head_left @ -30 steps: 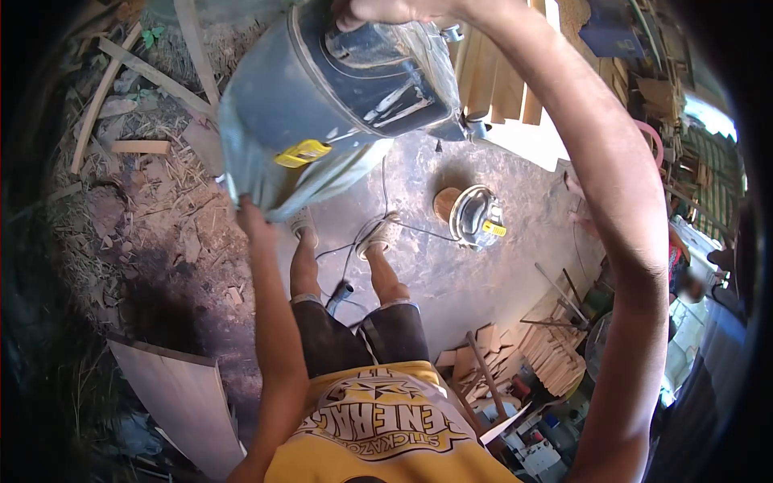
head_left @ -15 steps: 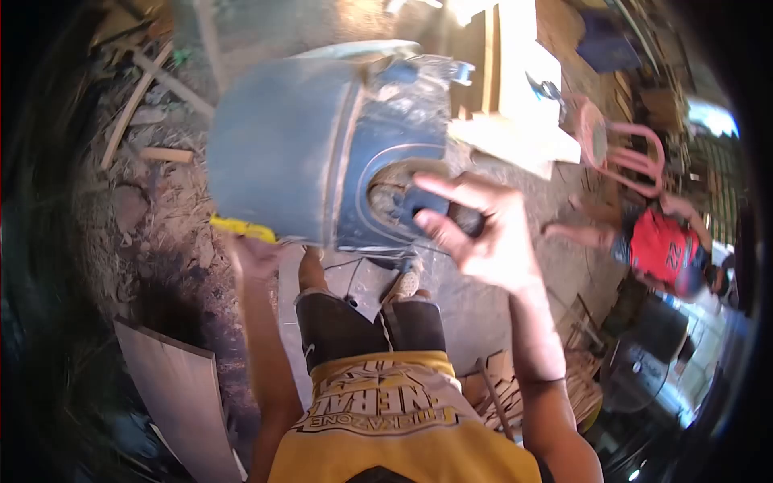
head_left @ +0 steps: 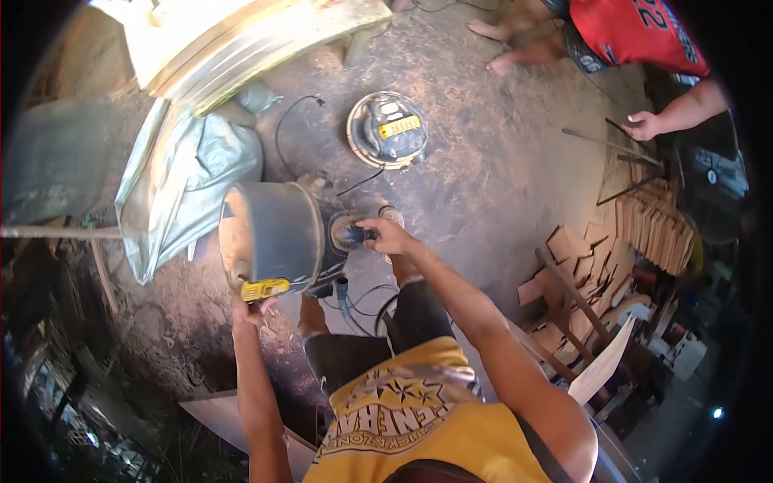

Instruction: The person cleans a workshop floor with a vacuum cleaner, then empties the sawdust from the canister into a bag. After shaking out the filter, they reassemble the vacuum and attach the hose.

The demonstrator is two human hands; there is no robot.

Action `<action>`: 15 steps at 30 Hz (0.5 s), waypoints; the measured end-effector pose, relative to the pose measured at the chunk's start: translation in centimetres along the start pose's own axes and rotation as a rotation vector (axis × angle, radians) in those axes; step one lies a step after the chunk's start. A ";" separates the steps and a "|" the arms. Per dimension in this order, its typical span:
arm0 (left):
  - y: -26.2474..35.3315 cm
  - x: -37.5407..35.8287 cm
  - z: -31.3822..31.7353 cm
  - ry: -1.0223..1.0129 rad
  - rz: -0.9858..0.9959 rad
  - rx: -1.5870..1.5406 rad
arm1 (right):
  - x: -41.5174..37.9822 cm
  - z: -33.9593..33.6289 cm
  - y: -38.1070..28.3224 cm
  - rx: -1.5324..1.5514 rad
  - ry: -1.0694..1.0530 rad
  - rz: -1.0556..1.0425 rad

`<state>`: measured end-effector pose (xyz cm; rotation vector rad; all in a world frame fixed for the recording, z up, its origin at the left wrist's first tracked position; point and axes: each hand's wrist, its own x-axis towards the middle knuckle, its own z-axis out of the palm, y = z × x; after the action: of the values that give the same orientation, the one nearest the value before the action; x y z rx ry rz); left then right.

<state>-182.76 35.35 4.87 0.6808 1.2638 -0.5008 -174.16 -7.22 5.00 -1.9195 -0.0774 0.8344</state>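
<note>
I hold a dark grey vacuum canister (head_left: 278,237) on its side in front of my legs, its dusty open mouth turned left. My left hand (head_left: 250,310) grips the rim by the yellow latch (head_left: 265,289). My right hand (head_left: 386,236) is closed around the black wheel or knob at the canister's base. The canister's lid with the motor head (head_left: 386,129) lies apart on the ground further ahead, a yellow label on top.
A grey plastic bag (head_left: 181,181) lies left of the canister beside pale wood boards (head_left: 241,36). Black cables (head_left: 354,294) run by my feet. Stacked wood pieces (head_left: 644,229) sit at the right. Another person in a red shirt (head_left: 644,32) crouches at top right, one hand (head_left: 644,125) down.
The canister came down from overhead, where it was tipped up, to knee height on its side. My right hand moved from its top to its base. My view swung down toward the ground.
</note>
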 end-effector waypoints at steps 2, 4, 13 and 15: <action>-3.5 3.1 3.6 0.101 0.005 0.082 | -0.4 -2.0 5.3 -0.316 0.117 -0.002; -7.1 11.0 0.9 0.246 -0.059 0.094 | 2.4 -4.4 9.3 -0.498 0.330 0.050; -10.4 11.7 0.6 0.400 0.509 0.386 | 18.2 -17.6 8.8 -1.164 0.109 0.229; -8.8 11.2 2.0 0.394 0.459 0.463 | 21.5 -18.0 11.8 -1.257 0.215 0.200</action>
<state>-184.68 28.02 -7.38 1.4769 1.3072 -0.2812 -150.89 -18.47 -10.97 -3.2266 -0.3461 0.7498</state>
